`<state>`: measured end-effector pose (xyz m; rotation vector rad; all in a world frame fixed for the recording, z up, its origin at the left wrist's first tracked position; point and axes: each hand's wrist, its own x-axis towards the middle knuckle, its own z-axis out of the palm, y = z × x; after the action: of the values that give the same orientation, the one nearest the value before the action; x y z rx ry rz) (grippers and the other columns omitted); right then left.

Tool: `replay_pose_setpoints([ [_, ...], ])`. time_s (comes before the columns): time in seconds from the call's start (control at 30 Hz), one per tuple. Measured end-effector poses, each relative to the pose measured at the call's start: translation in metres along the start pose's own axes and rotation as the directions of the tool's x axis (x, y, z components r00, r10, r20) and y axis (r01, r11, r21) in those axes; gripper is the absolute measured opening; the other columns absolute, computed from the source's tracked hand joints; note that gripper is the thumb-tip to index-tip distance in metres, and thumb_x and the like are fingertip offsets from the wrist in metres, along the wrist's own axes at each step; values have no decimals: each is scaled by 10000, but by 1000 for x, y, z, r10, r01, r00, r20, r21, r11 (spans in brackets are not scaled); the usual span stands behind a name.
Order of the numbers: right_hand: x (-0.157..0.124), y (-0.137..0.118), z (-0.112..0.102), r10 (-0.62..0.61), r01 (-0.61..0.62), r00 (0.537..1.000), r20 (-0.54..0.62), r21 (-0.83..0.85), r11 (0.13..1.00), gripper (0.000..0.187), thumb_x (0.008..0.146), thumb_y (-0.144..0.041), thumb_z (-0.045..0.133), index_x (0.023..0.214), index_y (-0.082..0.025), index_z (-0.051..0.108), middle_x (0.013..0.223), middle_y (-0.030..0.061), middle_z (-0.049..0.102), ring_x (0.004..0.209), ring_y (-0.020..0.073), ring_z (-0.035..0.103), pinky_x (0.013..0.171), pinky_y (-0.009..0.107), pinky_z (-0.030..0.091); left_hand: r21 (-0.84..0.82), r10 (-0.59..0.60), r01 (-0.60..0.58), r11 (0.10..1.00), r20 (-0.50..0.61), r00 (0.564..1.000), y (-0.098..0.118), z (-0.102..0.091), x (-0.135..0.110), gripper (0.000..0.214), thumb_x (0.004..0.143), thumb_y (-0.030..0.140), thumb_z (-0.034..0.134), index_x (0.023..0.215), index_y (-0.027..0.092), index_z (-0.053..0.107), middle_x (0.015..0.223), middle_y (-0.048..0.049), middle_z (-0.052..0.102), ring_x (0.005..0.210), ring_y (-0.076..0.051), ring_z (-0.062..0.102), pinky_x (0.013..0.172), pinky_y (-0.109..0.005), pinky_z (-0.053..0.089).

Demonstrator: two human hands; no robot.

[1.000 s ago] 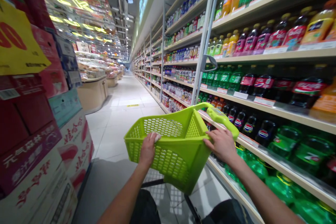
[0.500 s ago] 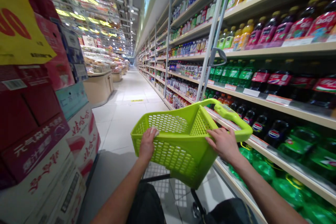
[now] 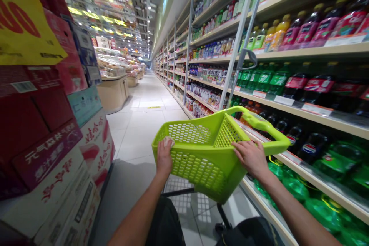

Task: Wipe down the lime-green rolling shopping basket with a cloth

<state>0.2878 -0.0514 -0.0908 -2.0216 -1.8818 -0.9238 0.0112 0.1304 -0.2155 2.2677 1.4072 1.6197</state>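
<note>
A lime-green plastic shopping basket [image 3: 201, 161] hangs tilted in front of me over the aisle floor, its handle [image 3: 265, 130] swung out to the right. My left hand [image 3: 164, 155] grips the basket's left rim, fingers curled over the edge with something small and white under them. My right hand [image 3: 250, 157] is closed over the right rim just below the handle. The basket looks to have nothing in it.
Drink shelves [image 3: 288, 103] with soda bottles run along the right. Stacked red and white cartons [image 3: 52, 153] with a yellow sign [image 3: 25, 34] stand at the left. A tiled aisle [image 3: 144, 119] leads ahead, with display counters [image 3: 113, 92] at the far left.
The view has swung left, so the basket and both hands sit further right in the picture. Both hands keep the same grip on the rims.
</note>
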Motion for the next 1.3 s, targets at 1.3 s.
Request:
replay_pose_setpoints([
  [1.3, -15, 28, -16, 302, -309, 938, -173, -12, 951, 304, 860, -238, 351, 1022, -179, 602, 1027, 67, 634, 1022, 234, 464, 965, 478, 150, -222, 304, -274, 936, 113, 946, 147, 45, -15, 533, 746, -28, 309, 1234, 154, 424, 1300, -142, 446, 1252, -222, 339, 1013, -472, 337],
])
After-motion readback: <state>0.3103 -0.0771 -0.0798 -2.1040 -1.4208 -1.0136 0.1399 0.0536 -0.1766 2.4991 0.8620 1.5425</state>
